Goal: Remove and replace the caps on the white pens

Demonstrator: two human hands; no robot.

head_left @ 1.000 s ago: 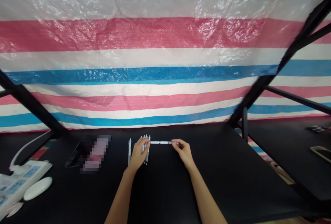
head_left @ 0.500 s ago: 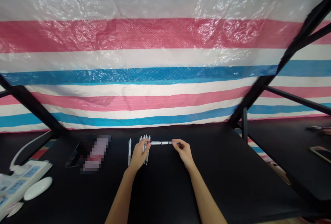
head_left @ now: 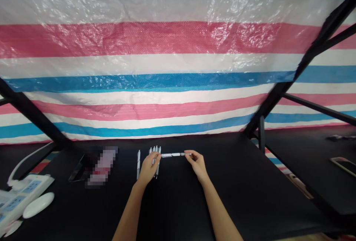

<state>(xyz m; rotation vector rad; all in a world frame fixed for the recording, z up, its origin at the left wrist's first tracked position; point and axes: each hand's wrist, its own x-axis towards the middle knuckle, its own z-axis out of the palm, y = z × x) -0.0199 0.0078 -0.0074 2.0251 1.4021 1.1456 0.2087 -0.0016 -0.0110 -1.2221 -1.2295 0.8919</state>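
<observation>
A white pen [head_left: 172, 155] with a grey grip lies level between my two hands. My left hand [head_left: 149, 167] pinches its left end, and my right hand [head_left: 196, 163] pinches the grey end at the right. Partly hidden behind my left hand, several similar white pens [head_left: 157, 165] lie side by side on the black table [head_left: 178, 204]. One more white pen [head_left: 138, 163] lies apart from them, just left of my left hand.
At the left are a dark phone [head_left: 78, 170], a blurred-out pinkish item [head_left: 102, 166], a white power strip [head_left: 27, 189] with a cable and a white oval object [head_left: 39, 205]. Black frame bars [head_left: 274, 101] slope on both sides before a striped sheet [head_left: 155, 36]. Another phone [head_left: 345, 166] lies far right.
Both hands keep their hold on the pen, almost unmoved. The whole view has shifted very slightly.
</observation>
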